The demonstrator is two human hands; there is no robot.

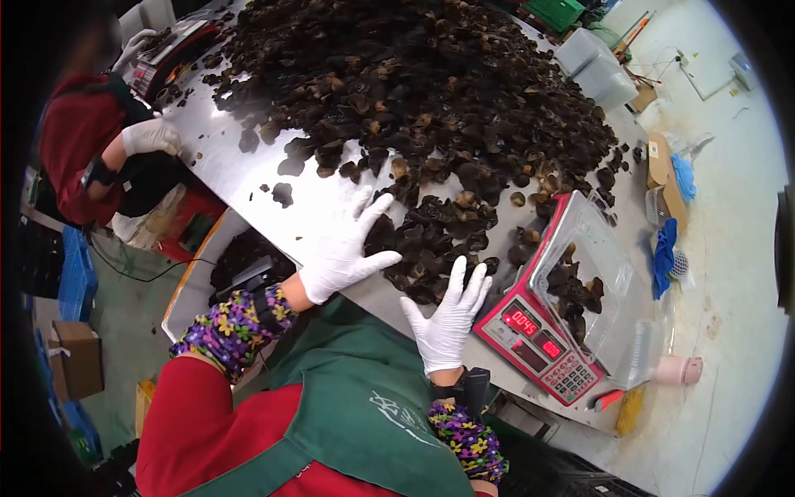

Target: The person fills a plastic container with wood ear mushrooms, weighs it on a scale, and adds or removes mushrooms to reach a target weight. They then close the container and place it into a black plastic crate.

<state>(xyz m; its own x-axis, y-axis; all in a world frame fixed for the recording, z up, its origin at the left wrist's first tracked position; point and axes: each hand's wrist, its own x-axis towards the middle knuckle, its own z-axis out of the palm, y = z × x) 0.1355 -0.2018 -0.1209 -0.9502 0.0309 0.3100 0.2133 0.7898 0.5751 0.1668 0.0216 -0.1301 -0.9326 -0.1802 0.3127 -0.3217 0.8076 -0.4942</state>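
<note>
Stainless steel table fills most of the view, tilted in the wide lens, with pale concrete floor to the right. Heaped across its upper part lies a big pile of dark dried fungus, thinning toward the near edge into a smaller loose spread. At the near right corner of the table sits a red weighing scale, its displays lit, with a clear plastic tray on top holding a few pieces of fungus. Both of the person's hands wear white gloves. Left hand lies flat, fingers spread, grip open, its fingertips touching the left side of the loose spread. Right hand is also open, fingers fanned upward, nothing held, just below the spread's near edge and just left of the scale. Floral sleeves, a green apron and red clothing show below. Across the table at upper left, a co-worker in red has one white-gloved hand on the table edge. Blue cloth and a pink cup lie on the floor at right.
</note>
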